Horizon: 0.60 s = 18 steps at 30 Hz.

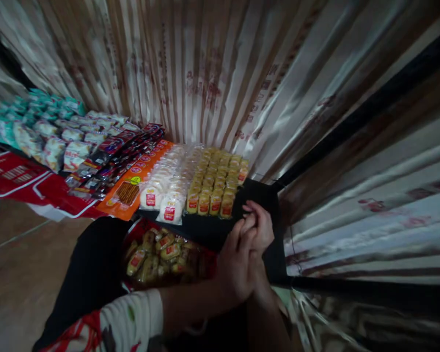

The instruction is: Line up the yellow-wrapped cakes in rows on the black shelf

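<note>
My left hand (236, 259), reaching in from a patterned sleeve, is clasped together with my right hand (261, 229) above the dark tabletop (254, 193). Their fingers are closed against each other, and parts of both palms are hidden. Just beyond the hands stand neat rows of yellow-wrapped snack cakes (216, 183) with red labels. White-wrapped round snacks (172, 208) lie to the left of those rows. Below the table edge, nearer my body, an open red bag (130, 237) holds several loose yellow-wrapped snack cakes (170, 250).
Further left lie an orange pretzel-stick pack (126, 194), dark red-and-purple packets (112, 156), white packets (77, 152) and green packets (20, 115). Red packaging (14, 171) hangs over the front edge. Printed plastic sheeting (212, 73) and a black bar (366, 105) enclose the back and right.
</note>
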Tool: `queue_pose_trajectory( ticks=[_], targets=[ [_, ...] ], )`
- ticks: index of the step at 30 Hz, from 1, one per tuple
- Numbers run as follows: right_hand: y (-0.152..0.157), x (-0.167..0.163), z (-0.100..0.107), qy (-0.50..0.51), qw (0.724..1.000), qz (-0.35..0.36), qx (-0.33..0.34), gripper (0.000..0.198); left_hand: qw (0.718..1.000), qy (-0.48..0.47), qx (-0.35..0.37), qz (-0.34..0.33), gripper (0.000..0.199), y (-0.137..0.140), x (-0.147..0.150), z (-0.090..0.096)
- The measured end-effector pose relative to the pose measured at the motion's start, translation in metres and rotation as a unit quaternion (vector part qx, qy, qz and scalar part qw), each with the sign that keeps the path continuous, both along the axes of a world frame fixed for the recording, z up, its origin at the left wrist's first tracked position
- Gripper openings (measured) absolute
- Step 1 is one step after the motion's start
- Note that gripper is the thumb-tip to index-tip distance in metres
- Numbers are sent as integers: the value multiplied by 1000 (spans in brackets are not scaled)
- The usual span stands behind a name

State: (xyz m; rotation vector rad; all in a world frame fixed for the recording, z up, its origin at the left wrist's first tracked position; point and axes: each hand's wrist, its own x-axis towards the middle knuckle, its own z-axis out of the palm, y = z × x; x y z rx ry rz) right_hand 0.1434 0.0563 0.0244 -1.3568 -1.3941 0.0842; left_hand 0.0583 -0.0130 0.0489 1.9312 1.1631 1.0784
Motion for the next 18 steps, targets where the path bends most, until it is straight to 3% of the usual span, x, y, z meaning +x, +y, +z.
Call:
queue_pose_trajectory(
  ticks=[4,6,8,10,13,16,18],
  targets=[
    [-69,-41,-32,-29,993,107,32,31,997,49,-53,-33,50,-56,-60,-24],
    [-93,-62,-53,-48,980,189,-30,32,992,72,-100,-43,56,-76,-91,-40],
    [-105,-80,-73,-81,950,269,-136,36,983,73,-161,-47,56,-87,-119,-57],
    [-107,-96,-90,-109,914,301,-251,45,965,96,-241,-23,51,-88,-143,-74],
    [-102,-113,-112,-138,865,281,-392,52,939,174,-296,15,48,-73,-167,-98],
    [-93,-121,-127,-150,829,246,-479,49,921,264,-280,65,40,-48,-181,-118],
    [-86,-124,-131,-153,822,227,-500,45,914,302,-260,75,34,-34,-186,-126]
  ],
)
